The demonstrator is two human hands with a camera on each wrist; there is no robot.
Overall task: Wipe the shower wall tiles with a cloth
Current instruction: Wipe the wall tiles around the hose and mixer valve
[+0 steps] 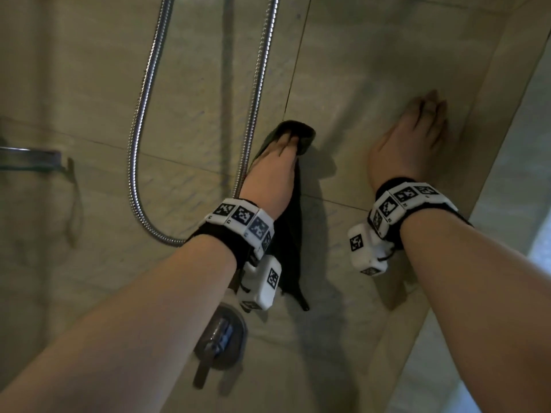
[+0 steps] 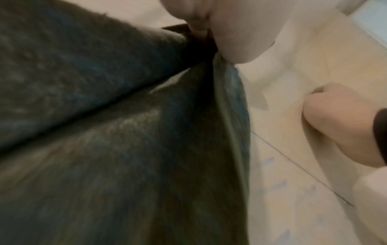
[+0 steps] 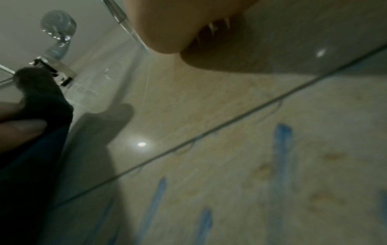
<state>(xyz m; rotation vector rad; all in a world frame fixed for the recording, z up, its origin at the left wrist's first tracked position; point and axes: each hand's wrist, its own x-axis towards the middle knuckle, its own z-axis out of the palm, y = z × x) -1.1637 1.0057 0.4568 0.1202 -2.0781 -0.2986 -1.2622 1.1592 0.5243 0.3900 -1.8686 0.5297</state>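
Note:
A dark cloth (image 1: 290,242) hangs against the beige wall tiles (image 1: 357,70), its top bunched over my left hand's fingertips. My left hand (image 1: 286,141) grips the cloth and holds it to the wall just right of a vertical grout line. The left wrist view is mostly filled by the cloth (image 2: 104,132), gathered under my left hand (image 2: 230,33). My right hand (image 1: 426,114) lies flat on the tile further right, fingers straight, holding nothing. In the right wrist view, blue streaks (image 3: 281,149) mark the tile below my right hand (image 3: 178,24).
A metal shower hose (image 1: 140,114) loops down the wall left of the cloth. A chrome mixer handle (image 1: 220,338) sticks out below my left wrist. A glass shelf (image 1: 26,158) juts out at far left. The wall meets a side wall (image 1: 492,114) at right.

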